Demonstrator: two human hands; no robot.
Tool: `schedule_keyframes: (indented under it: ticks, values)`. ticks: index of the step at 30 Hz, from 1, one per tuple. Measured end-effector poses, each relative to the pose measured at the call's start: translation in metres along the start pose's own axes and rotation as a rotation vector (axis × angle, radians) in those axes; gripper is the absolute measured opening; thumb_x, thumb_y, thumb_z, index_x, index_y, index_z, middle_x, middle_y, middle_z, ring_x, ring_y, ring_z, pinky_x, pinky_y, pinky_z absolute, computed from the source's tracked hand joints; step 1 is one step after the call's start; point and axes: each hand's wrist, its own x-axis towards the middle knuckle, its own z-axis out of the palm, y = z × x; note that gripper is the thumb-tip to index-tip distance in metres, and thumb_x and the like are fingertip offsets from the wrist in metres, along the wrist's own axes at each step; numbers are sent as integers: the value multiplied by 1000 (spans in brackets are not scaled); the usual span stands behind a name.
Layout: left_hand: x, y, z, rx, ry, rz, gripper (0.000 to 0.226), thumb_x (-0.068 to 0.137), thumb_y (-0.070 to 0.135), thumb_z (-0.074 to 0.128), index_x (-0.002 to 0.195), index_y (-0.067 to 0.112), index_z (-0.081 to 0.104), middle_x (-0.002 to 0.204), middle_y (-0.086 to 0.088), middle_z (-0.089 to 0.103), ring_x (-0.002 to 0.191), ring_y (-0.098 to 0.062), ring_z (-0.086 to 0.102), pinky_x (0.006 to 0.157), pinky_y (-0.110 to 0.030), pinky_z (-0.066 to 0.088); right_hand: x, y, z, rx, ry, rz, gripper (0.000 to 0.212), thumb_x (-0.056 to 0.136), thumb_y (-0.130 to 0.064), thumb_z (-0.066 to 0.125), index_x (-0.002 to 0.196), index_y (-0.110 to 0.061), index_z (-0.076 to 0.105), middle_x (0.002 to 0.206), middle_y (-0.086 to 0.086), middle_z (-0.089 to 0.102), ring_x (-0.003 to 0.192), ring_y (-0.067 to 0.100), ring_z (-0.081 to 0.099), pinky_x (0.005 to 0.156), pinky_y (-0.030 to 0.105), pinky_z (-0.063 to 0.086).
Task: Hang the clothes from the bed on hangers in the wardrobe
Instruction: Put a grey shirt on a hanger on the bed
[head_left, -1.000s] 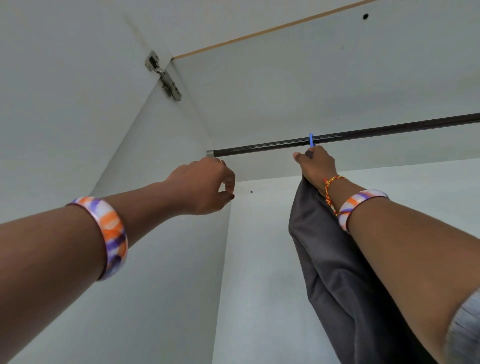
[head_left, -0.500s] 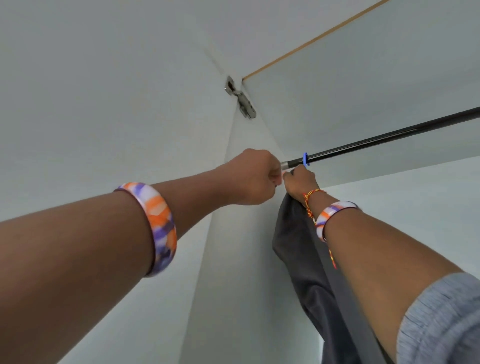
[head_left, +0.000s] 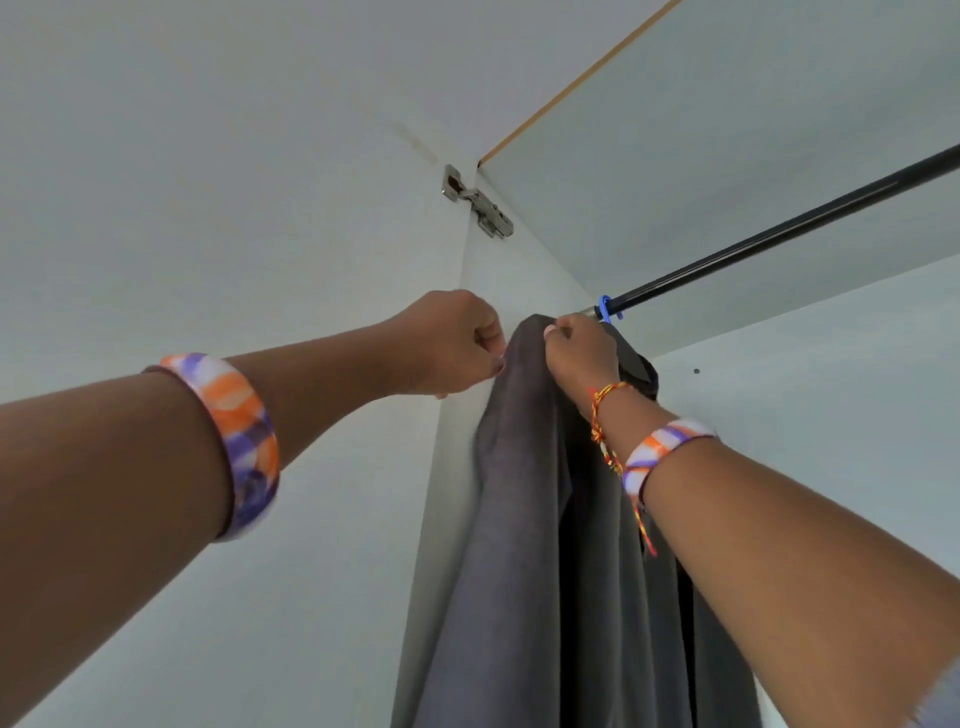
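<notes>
A dark grey garment (head_left: 524, 519) hangs from a blue hanger hook (head_left: 607, 306) at the left end of the black wardrobe rail (head_left: 779, 236). My left hand (head_left: 457, 343) pinches the garment's left top edge with curled fingers. My right hand (head_left: 582, 353) grips the top of the garment just under the hook. The hanger's body is hidden under the cloth and my right hand.
The open white wardrobe door (head_left: 208, 208) stands on the left, held by a metal hinge (head_left: 480, 202). The wardrobe's top panel (head_left: 727, 130) is right above the rail, its side wall (head_left: 509, 270) next to the hook. The rail runs bare to the right.
The hanger hook slid left along the rail to its end. My left hand moved in from the left and took hold of the garment's top edge. The view shifted left.
</notes>
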Motion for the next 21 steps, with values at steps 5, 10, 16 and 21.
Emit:
schedule_keyframes:
  ticks: [5,10,16,21]
  values:
    - [-35,17,-9,-29,-74,-114,11,86,14,58,90,14,68,91,-9,69,76,-16,65,55,-17,52,-83,-24,-31,274,63,-82,21,90,-19,48,94,-23,69,93,-4,69,95,17,62,84,30,47]
    - [-96,34,-20,-38,-176,-221,7,86,19,61,86,20,68,85,-7,69,81,-21,68,59,-26,55,-175,-46,-49,590,26,-81,18,88,-14,53,80,-19,69,77,-9,69,67,1,58,64,18,45]
    - [-197,30,-63,200,-390,-329,12,86,25,60,87,21,71,68,12,63,64,-5,60,63,-20,49,-289,-101,-33,889,-207,-41,19,87,-19,50,79,-26,66,75,-12,68,72,5,64,61,11,47]
    - [-305,19,-136,323,-515,-543,9,87,26,61,85,23,69,66,20,61,63,8,56,70,-14,47,-386,-162,-14,1074,-538,26,16,88,-19,53,80,-23,66,71,-8,70,61,3,63,53,6,41]
